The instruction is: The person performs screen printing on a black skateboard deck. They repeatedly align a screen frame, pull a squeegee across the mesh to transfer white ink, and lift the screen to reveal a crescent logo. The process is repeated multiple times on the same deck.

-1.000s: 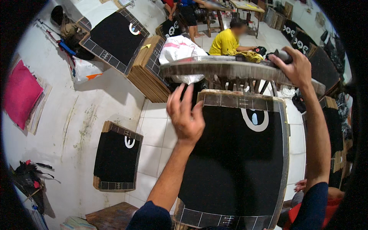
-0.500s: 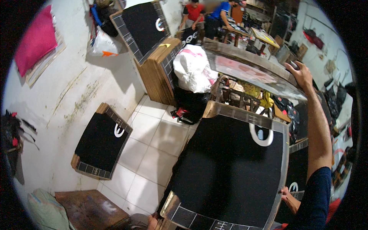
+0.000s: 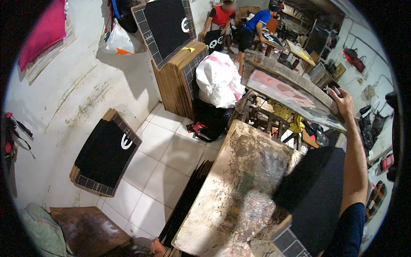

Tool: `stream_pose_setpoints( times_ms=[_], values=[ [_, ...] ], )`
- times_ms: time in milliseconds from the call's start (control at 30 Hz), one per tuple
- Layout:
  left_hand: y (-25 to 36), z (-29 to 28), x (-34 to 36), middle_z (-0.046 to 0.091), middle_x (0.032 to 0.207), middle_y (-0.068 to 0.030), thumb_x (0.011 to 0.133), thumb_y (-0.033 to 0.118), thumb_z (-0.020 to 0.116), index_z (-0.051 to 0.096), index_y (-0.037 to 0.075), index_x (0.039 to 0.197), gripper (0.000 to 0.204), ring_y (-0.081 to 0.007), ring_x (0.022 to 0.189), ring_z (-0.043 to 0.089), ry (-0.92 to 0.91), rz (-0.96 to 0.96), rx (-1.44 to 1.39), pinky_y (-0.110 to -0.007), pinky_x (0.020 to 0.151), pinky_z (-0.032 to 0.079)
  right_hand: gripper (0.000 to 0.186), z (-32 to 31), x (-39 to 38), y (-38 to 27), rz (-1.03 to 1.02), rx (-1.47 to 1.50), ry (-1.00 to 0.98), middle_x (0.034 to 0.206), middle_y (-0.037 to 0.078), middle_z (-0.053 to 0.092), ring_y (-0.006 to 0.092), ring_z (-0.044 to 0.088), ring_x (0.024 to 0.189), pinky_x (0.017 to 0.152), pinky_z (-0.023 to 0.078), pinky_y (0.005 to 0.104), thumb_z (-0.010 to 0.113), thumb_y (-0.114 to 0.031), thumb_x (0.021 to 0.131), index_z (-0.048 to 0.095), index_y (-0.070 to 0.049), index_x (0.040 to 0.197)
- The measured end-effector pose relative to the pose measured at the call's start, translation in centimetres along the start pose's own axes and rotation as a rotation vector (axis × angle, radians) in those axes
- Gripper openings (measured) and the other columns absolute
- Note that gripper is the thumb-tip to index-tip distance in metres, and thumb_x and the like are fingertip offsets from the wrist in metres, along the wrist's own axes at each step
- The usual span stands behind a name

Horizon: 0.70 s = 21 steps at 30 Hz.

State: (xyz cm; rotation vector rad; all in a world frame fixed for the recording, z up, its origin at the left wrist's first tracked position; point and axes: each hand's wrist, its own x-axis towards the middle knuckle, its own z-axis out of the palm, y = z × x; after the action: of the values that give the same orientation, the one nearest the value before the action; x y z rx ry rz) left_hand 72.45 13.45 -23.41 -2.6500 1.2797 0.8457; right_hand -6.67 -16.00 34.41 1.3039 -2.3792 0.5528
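Gripping the far edge of a raised printing screen (image 3: 295, 100), the right hand (image 3: 342, 105) has fingers curled over the frame's top corner, arm stretched up from the lower right. Screen is tilted up, hinged over a wooden frame, w/ a pinkish print area showing on its face. Below it sits the paint-stained work surface (image 3: 239, 192), mottled w/ old ink. A black board w/ grid-marked border (image 3: 314, 195) lies at the surface's right side, partly blurred, overhanging the near edge. Left hand (image 3: 156, 247) only peeks in at the bottom edge near a stack of boards (image 3: 188, 201) leaning beside the surface; can't tell if it's holding anything. Another black board w/ white logo (image 3: 105, 154) leans on the left wall. White plastic bag (image 3: 218, 79) rests by cardboard stacks (image 3: 177, 81). Two people (image 3: 239, 23) work in the bkgd.
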Motion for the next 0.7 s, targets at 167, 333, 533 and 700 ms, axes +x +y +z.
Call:
stream_pose_setpoints(
  times_ms=[167, 333, 533, 700],
  values=[
    [8.9, -9.4, 4.1, 0.070, 0.085, -0.0213, 0.102, 0.020, 0.054, 0.070, 0.006, 0.090, 0.024, -0.0444, 0.080, 0.066, 0.683, 0.540, 0.013, -0.055, 0.073, 0.051, 0.083, 0.0, -1.8, -1.1, -0.011, -0.065, 0.048, 0.114, 0.019, 0.075, 0.0356, 0.072, 0.108, 0.095, 0.053, 0.0473, 0.063, -0.079, 0.081, 0.074, -0.010, 0.126],
    [17.7, -27.0, 3.0, 0.074, 0.084, -0.0149, 0.097, 0.024, 0.062, 0.075, 0.010, 0.087, 0.022, -0.0366, 0.075, 0.072, 0.896, 0.523, 0.270, -0.048, 0.066, 0.055, 0.077, 0.1, -4.8, -1.8, -0.025, 0.046, 0.059, 0.107, 0.019, 0.076, 0.0358, 0.073, 0.101, 0.089, 0.056, 0.0472, 0.064, -0.080, 0.080, 0.077, -0.013, 0.116],
    [9.2, -45.7, -13.3, 0.074, 0.095, -0.0204, 0.102, 0.028, 0.057, 0.074, 0.006, 0.102, 0.028, -0.0429, 0.089, 0.069, 1.187, 0.461, -0.009, -0.051, 0.078, 0.052, 0.076, 0.4, -6.7, -1.8, -0.042, 0.031, 0.010, 0.109, 0.019, 0.075, 0.0345, 0.071, 0.106, 0.089, 0.056, 0.0479, 0.064, -0.080, 0.081, 0.076, -0.015, 0.120],
    [-6.4, -57.8, -23.0, 0.050, 0.073, -0.0092, 0.106, 0.024, 0.056, 0.057, -0.006, 0.093, 0.033, -0.0168, 0.069, 0.045, 1.229, 0.436, -0.050, -0.036, 0.065, 0.041, 0.083, 0.6, -6.0, -1.5, -0.057, 0.085, -0.016, 0.115, 0.017, 0.075, 0.0338, 0.072, 0.108, 0.094, 0.056, 0.0470, 0.063, -0.081, 0.081, 0.070, -0.016, 0.132]
  ],
)
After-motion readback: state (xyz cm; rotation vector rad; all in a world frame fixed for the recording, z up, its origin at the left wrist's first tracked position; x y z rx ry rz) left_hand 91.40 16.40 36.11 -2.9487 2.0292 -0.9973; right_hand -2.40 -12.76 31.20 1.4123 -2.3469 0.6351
